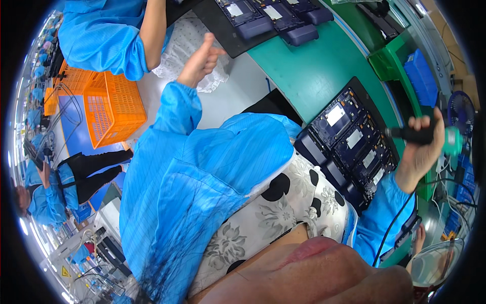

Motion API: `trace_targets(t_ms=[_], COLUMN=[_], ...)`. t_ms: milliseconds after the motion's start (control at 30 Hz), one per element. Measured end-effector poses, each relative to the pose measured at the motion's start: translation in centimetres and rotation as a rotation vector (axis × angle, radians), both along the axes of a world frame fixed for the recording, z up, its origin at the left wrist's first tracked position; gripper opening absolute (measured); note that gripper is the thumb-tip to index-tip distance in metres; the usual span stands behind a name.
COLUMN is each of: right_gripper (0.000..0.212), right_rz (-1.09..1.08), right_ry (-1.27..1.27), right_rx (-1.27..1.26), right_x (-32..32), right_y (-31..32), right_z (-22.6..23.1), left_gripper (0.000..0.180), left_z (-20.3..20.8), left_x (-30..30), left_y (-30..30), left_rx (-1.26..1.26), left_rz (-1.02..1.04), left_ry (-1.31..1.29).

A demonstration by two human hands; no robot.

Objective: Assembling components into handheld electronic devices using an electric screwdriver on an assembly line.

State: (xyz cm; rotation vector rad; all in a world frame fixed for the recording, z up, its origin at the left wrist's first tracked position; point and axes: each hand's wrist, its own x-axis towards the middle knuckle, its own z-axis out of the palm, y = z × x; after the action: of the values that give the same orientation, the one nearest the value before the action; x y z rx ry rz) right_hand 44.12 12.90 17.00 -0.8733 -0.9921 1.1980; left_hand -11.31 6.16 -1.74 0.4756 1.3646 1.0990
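My right hand [419, 152] is wrapped around a black electric screwdriver [412, 135], whose tip points left over several dark navy plastic housings [354, 137]. The tip stands apart from them. A teal-green part shows just behind the grip; whether it belongs to the tool I cannot tell. The housings lie side by side on a black mat [354, 86], with white rectangular labels and small fittings inside. My left hand [201, 62] is held away from the bench, two digits stretched and the others curled, with nothing in it.
More navy housings [273, 15] lie on a mat on the green bench [298, 66]. Green and blue bins [421, 78] stand along its far side. A co-worker's blue sleeve [104, 40] is at upper left, near orange crates [114, 109]. A black cable [392, 223] crosses my right sleeve.
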Motion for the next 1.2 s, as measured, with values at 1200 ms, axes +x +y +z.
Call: trace_targets(t_ms=[1200], right_gripper=[0.022], right_rz=[-0.146], right_ry=[0.482], right_rx=[-0.251], right_x=[-10.1], right_y=[10.8], right_z=[-9.8], left_gripper=[0.056], left_z=[0.7], left_x=[-4.0], left_y=[-1.5], left_rx=[0.040], left_rz=[-0.267], left_ry=[0.159])
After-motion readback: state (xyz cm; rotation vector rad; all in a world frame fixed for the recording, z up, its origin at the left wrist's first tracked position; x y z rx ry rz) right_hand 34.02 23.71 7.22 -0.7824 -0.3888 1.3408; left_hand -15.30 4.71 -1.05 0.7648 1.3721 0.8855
